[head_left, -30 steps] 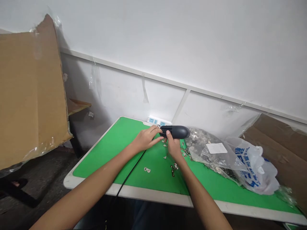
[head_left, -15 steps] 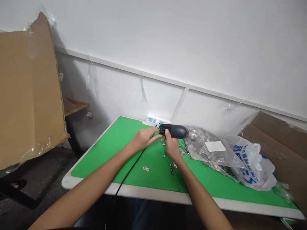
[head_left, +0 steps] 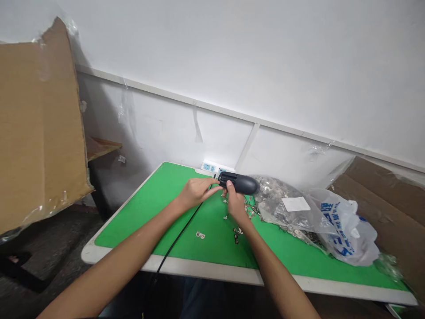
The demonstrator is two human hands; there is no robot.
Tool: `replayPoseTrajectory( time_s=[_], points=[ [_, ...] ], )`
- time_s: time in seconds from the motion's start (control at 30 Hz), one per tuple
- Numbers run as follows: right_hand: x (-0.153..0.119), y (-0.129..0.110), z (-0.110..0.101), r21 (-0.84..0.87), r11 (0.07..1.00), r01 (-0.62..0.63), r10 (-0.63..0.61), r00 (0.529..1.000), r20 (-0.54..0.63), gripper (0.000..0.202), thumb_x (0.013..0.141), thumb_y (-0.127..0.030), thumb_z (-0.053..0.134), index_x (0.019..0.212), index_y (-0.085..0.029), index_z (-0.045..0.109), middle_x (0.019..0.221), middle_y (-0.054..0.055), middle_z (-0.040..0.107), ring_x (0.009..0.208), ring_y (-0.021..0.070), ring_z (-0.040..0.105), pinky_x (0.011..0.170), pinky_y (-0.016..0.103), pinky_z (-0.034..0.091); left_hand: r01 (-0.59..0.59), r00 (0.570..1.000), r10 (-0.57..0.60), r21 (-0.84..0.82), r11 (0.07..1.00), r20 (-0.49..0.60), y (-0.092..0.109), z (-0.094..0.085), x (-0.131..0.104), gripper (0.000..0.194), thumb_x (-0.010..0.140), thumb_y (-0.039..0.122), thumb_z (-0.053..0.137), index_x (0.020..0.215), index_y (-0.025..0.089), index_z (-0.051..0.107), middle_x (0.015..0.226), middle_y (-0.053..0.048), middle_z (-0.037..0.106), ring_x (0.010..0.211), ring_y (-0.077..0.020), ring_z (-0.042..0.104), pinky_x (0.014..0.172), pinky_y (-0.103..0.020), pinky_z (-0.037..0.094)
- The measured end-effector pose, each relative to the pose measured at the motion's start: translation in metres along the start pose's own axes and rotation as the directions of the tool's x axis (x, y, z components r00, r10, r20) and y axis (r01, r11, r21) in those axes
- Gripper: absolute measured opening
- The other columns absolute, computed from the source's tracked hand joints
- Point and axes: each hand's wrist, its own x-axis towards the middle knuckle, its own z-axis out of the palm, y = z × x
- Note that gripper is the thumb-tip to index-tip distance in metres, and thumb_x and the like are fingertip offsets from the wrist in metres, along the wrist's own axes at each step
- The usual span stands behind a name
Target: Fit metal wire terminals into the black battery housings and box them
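Observation:
My right hand (head_left: 235,201) grips a dark, rounded, oblong device (head_left: 247,184), thumb on top and fingers underneath. A slotted recess shows at the device's left end. There my left hand (head_left: 196,191) has its thumb and index finger closed together at the tip; whatever lies between them is too small to make out. Beneath the left hand a black cable (head_left: 179,235) runs across the green tabletop (head_left: 139,212) and over its front edge. A pair of small metal pieces (head_left: 200,235) lies on the green surface, and more metal pieces (head_left: 236,238) lie by my right wrist.
A clear plastic bag of small metal parts (head_left: 274,197) and a white bag with blue print (head_left: 348,232) lie on the right. A power strip (head_left: 212,167) sits by the wall. Cardboard (head_left: 40,133) stands at left, and another cardboard piece (head_left: 381,208) at right.
The view has shifted slightly. My hands keep almost the same hold at the device, which appears tilted a little more down to the right.

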Motion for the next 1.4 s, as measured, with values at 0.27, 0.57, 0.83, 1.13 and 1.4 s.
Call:
replayPoseTrajectory(
  time_s=[0.27, 0.57, 0.83, 1.13, 1.4],
  points=[
    [-0.002, -0.004, 0.000, 0.059, 0.997, -0.041, 0.040, 0.999, 0.009, 0.060, 0.084, -0.082, 0.057, 0.063, -0.027, 0.054, 0.059, 0.000, 0.056, 0.061, 0.0206, 0.053, 0.066, 0.035, 0.046, -0.058, 0.994, 0.058, 0.002, 0.998, -0.098, 0.003, 0.001, 0.002, 0.020, 0.104, 0.035, 0.066, 0.107, 0.017, 0.072, 0.083, 0.000, 0.081, 0.055, -0.0092, 0.068, 0.059, -0.022, 0.053],
    [-0.001, -0.004, 0.001, 0.050, 0.997, -0.057, 0.056, 0.998, 0.019, 0.059, 0.084, -0.081, 0.057, 0.061, -0.027, 0.054, 0.060, 0.000, 0.056, 0.063, 0.0212, 0.054, 0.069, 0.036, 0.046, -0.102, 0.985, 0.102, 0.005, 0.995, -0.136, 0.005, 0.000, 0.005, 0.016, 0.103, 0.030, 0.067, 0.105, 0.016, 0.074, 0.088, -0.002, 0.083, 0.070, -0.0128, 0.078, 0.066, -0.022, 0.059],
    [-0.003, -0.006, 0.001, 0.016, 0.998, -0.057, 0.057, 0.998, 0.018, 0.059, 0.085, -0.080, 0.055, 0.058, -0.027, 0.053, 0.058, 0.000, 0.055, 0.062, 0.0215, 0.054, 0.069, 0.036, 0.046, -0.135, 0.984, 0.131, -0.026, 0.990, -0.121, 0.007, -0.001, 0.006, 0.015, 0.105, 0.026, 0.063, 0.106, 0.016, 0.074, 0.091, -0.003, 0.083, 0.079, -0.0144, 0.081, 0.073, -0.023, 0.062],
    [-0.004, -0.008, 0.001, 0.003, 0.997, -0.075, 0.075, 0.997, 0.015, 0.057, 0.085, -0.080, 0.053, 0.059, -0.028, 0.052, 0.058, 0.001, 0.054, 0.064, 0.0224, 0.052, 0.069, 0.036, 0.045, -0.086, 0.989, 0.082, -0.032, 0.996, -0.121, 0.008, -0.001, 0.004, 0.015, 0.103, 0.028, 0.067, 0.109, 0.016, 0.074, 0.091, -0.004, 0.083, 0.073, -0.0132, 0.078, 0.070, -0.023, 0.061],
    [-0.004, -0.013, 0.002, -0.003, 0.997, -0.076, 0.076, 0.997, 0.013, 0.059, 0.084, -0.081, 0.054, 0.058, -0.028, 0.052, 0.060, 0.001, 0.054, 0.063, 0.0222, 0.053, 0.069, 0.037, 0.046, -0.101, 0.987, 0.098, -0.016, 0.995, -0.127, 0.007, 0.000, 0.004, 0.015, 0.102, 0.026, 0.069, 0.111, 0.016, 0.074, 0.094, -0.004, 0.084, 0.075, -0.0135, 0.079, 0.071, -0.023, 0.062]
  ],
)
